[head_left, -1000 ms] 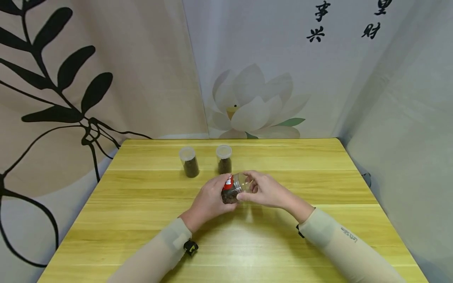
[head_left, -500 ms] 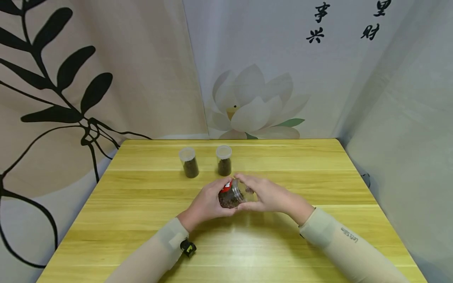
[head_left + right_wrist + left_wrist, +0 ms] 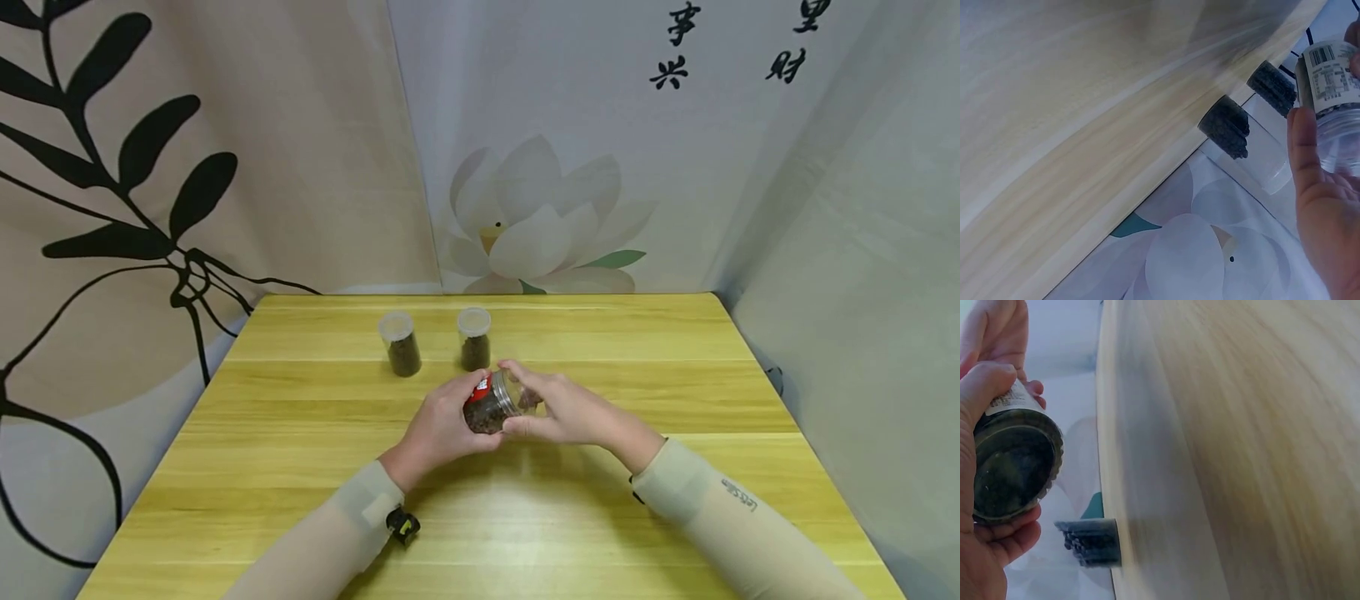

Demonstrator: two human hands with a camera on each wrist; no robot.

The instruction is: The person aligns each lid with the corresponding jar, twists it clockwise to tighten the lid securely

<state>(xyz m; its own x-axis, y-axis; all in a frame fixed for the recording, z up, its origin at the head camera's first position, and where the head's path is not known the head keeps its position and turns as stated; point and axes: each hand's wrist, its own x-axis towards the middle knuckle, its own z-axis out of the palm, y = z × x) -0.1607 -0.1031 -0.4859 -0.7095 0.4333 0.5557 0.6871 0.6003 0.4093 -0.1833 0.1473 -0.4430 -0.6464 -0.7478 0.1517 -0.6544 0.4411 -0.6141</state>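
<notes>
Both hands hold a clear jar [image 3: 486,412] of dark grains with a red label, tilted over the table. My left hand [image 3: 442,421] grips its filled body; in the left wrist view the dark round base [image 3: 1013,465] faces the camera between thumb and fingers. At the clear, ringed end, my right hand [image 3: 566,410] has thumb and fingers around opposite sides. A white printed label [image 3: 1333,78] shows in the right wrist view. Whether the clear end is a separate lid is hard to tell.
Two clear, capped jars with dark grains stand behind the hands, a left one [image 3: 405,354] and a right one [image 3: 476,353]. The wooden table [image 3: 300,467] ends at a back edge before a printed curtain [image 3: 555,200].
The hands and jar dip slightly toward the person, then rise again. My right fingers shift on the clear end. The two standing jars stay put.
</notes>
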